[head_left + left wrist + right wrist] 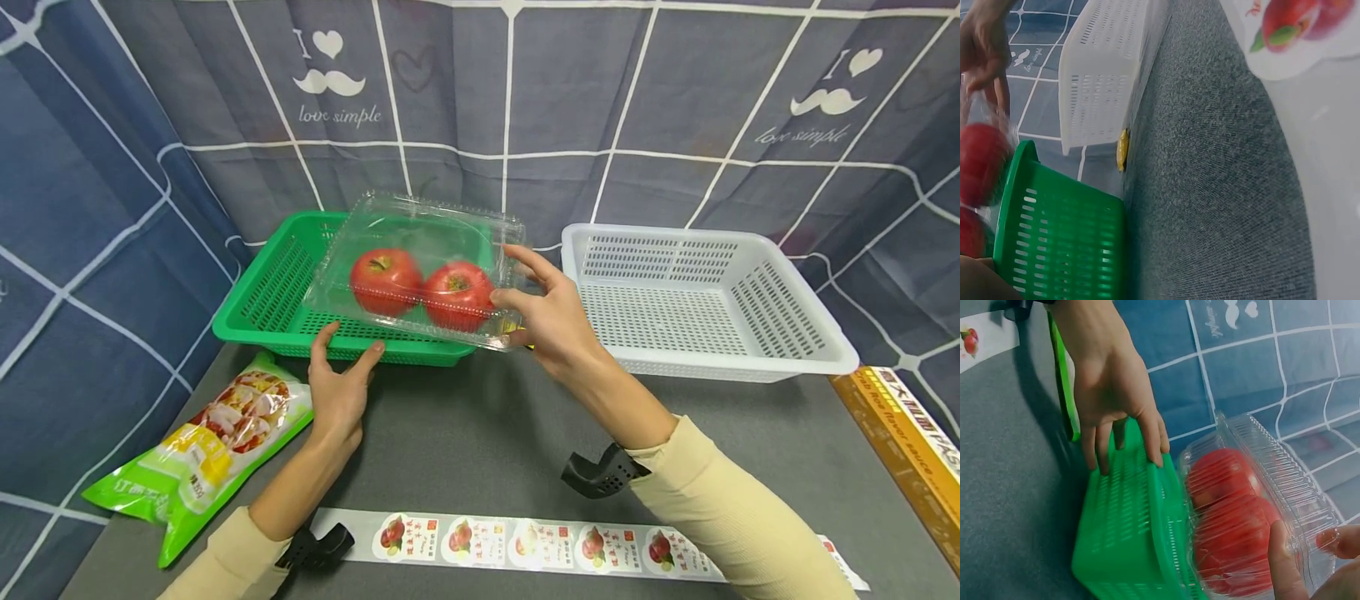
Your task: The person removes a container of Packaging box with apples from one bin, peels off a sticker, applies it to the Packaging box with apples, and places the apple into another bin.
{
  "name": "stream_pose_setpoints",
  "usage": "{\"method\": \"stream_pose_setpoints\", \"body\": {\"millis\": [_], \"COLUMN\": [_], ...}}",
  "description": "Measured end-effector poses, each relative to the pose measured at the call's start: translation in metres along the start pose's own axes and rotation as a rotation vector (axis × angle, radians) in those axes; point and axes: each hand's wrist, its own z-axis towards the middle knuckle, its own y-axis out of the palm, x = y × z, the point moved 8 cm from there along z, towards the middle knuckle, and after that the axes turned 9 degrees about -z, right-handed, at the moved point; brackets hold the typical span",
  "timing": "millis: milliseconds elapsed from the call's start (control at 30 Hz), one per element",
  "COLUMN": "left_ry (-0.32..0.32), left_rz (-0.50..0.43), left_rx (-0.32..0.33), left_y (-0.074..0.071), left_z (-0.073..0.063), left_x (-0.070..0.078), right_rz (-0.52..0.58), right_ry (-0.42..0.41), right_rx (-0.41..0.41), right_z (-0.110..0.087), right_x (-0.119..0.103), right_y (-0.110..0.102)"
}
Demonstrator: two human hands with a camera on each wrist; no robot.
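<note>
Clamshell box (420,237): clear, glossy plastic. Apples (386,282): smooth, shiny. Green basket (258,337): smooth plastic. Green bag (225,433): glossy film. Tabletop (1216,162): matt, rough-grained, perhaps cloth; blurry.

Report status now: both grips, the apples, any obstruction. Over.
Left grip on green basket's near rim. Right grip pinching clear box by its right end. Two apples inside, box over basket. No obstruction visible.

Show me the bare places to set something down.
The white basket looks bare inside. Gray tabletop lies open between the green basket and the label strip, and between the right sleeve and the orange-brown box. Left is crowded: the green bag lies by the green basket, above which a clear container of apples is held.
</note>
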Motion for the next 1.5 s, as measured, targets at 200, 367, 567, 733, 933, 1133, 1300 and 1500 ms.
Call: {"method": "stream_pose_setpoints", "body": {"millis": [200,367,567,733,933,1133,1300,1500], "left_ry": [0.002,-0.015,-0.015,-0.020,-0.025,-0.017,0.008,0.030], "left_rz": [-0.003,-0.050,-0.082,-0.095,-0.094,-0.096,-0.080,-0.071], "left_rx": [0.000,-0.018,-0.028,-0.017,0.000,0.013,-0.001,-0.018], "left_y": [0.001,0.001,0.001,0.000,-0.002,-0.004,-0.003,-0.003], "left_z": [0.000,0.000,0.000,0.000,0.001,0.000,0.001,0.002], "left_x": [-0.001,-0.003,-0.002,-0.002,-0.001,0.001,0.001,0.002], "right_rz": [-0.039,-0.040,-0.055,-0.072,-0.096,-0.105,-0.109,-0.129], "right_ry": [-0.002,0.008,-0.005,-0.006,-0.009,-0.010,-0.010,-0.010], "right_rx": [0.009,0.009,0.003,-0.022,-0.057,-0.085,-0.100,-0.117], "right_z": [-0.018,-0.030,-0.044,-0.059,-0.082,-0.107,-0.127,-0.144], "right_x": [-0.001,0.001,0.001,0.006,0.015,0.024,0.031,0.043], "right_y": [-0.021,-0.039,-0.059,-0.071,-0.080,-0.086,-0.092,-0.102]}}
